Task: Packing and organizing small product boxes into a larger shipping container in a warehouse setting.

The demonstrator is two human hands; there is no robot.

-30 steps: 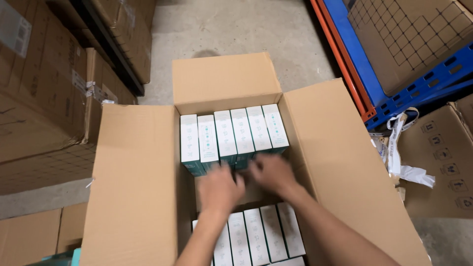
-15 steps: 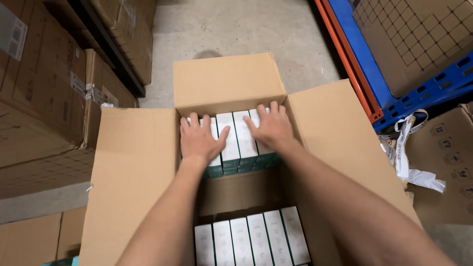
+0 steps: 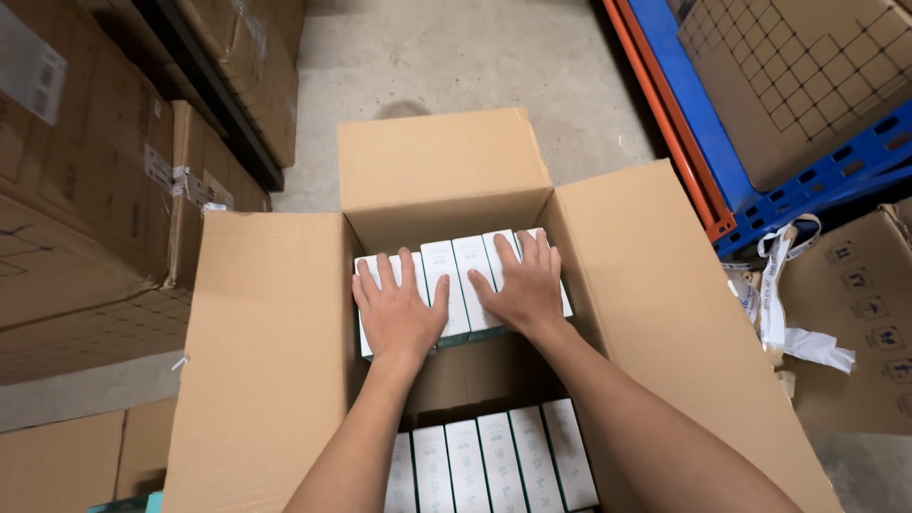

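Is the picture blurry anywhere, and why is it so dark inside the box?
Head view: sharp all over, both the left hand and right hand crisp on the white boxes; the carton walls shade its gap; soft, even light, no glare.

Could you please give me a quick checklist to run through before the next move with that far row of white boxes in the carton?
1. Left hand flat on the far row of white boxes: ok, palm down.
2. Right hand flat on the same row: ok, fingers spread over its right end.
3. Row aligned: ok, the boxes lie side by side against the carton's far wall.
4. Carton flaps out of the way: ok, the three in view are folded outward.
5. Gap between the far row and the near row: ok, bare cardboard shows there.
6. Layers beneath the far row: cannot tell, hidden.
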